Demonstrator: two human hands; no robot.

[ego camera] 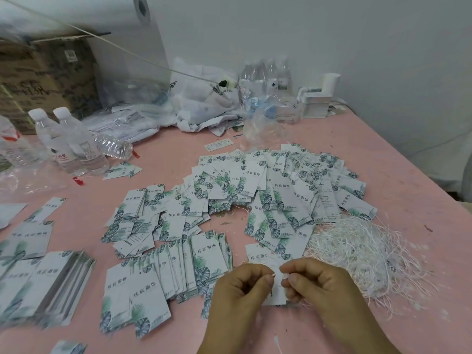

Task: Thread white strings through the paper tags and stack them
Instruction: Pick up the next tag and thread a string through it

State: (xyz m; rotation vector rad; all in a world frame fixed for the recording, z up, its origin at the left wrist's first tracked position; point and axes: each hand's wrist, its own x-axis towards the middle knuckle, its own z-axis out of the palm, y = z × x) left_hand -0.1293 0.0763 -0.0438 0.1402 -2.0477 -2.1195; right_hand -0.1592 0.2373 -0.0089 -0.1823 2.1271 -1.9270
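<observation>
The job looked far from finished: a wide heap of tags (275,190) covered the pink surface (398,180), with rows (178,267) laid nearer and loose white strings (357,251) beside. The left hand (237,290) and right hand (319,282) each pinched one tag (277,290) held between them, fingers curled, apparently feeding a string through.

So the big tag pile (278,192) sits mid-table; strings (362,259) right of it, bottles (69,141) way left, my stacks (163,272) in front.
</observation>
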